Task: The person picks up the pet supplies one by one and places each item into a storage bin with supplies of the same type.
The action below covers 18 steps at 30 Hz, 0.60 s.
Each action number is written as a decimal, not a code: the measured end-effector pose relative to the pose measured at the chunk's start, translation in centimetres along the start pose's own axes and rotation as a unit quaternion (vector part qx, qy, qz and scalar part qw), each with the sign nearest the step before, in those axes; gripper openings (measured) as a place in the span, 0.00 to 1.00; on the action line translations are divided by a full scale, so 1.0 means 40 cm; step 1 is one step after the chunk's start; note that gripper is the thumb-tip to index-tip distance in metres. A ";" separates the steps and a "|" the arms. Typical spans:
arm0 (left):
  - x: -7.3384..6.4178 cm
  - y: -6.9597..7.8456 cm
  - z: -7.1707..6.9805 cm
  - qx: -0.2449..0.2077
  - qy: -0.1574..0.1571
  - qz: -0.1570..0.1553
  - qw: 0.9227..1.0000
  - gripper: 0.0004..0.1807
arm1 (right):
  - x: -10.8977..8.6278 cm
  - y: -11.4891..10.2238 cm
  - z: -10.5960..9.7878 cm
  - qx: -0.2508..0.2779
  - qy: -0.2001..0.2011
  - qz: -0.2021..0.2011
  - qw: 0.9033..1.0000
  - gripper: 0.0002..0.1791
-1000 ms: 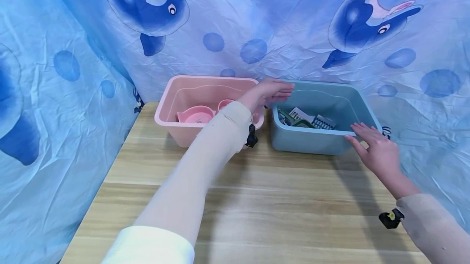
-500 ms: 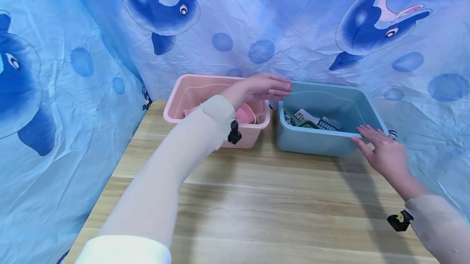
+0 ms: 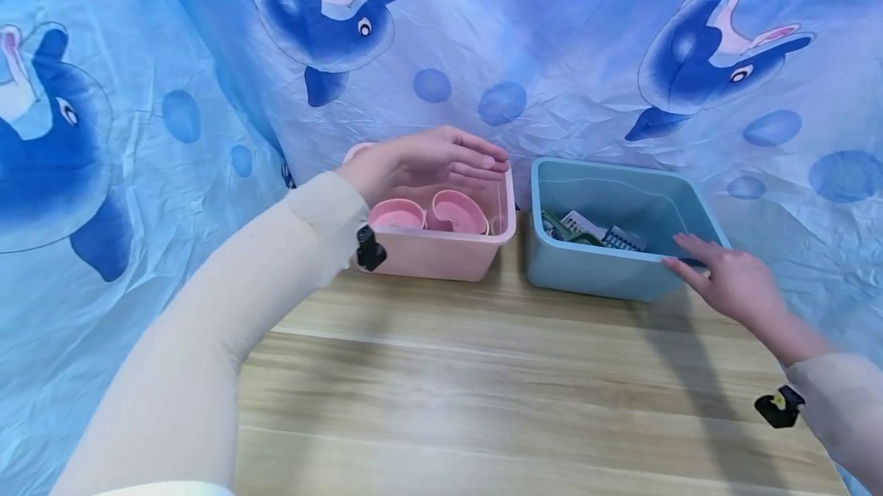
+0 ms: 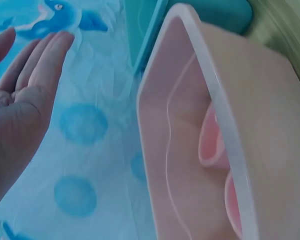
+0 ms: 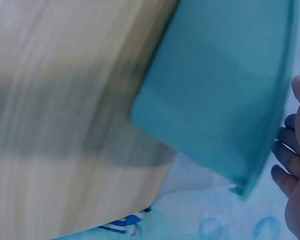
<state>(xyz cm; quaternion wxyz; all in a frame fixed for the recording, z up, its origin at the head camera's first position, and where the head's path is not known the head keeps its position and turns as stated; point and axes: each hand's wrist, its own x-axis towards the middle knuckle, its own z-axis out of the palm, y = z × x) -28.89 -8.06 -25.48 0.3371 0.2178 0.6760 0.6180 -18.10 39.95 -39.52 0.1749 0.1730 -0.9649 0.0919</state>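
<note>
My left hand (image 3: 438, 159) hovers over the pink bin (image 3: 441, 257), its fingers straight and holding nothing. In the left wrist view the same hand (image 4: 22, 107) stands apart from the bin's rim. Two pink dishes, a round one (image 3: 398, 214) and a more oval one (image 3: 458, 212), lie inside that bin. My right hand (image 3: 741, 285) is at the front right corner of the blue bin (image 3: 593, 272), fingers loosely extended by the rim; whether they touch it I cannot tell. Green, white and dark slotted pieces (image 3: 623, 238) lie at the blue bin's left.
Both bins stand side by side at the back of the wooden table (image 3: 441, 373), with a narrow gap between them. A blue dolphin-print curtain (image 3: 566, 44) rises behind and at the sides. A black wrist device (image 3: 370, 248) sits on the left sleeve.
My left hand has moved left, from the blue bin's left rim to above the pink bin. The right hand stays by the blue bin's corner. The head view has shifted slightly.
</note>
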 end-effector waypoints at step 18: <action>-0.353 -0.135 -0.160 0.469 0.308 0.003 0.828 0.28 | 0.077 -0.053 -0.110 0.009 -0.095 0.047 0.994 0.44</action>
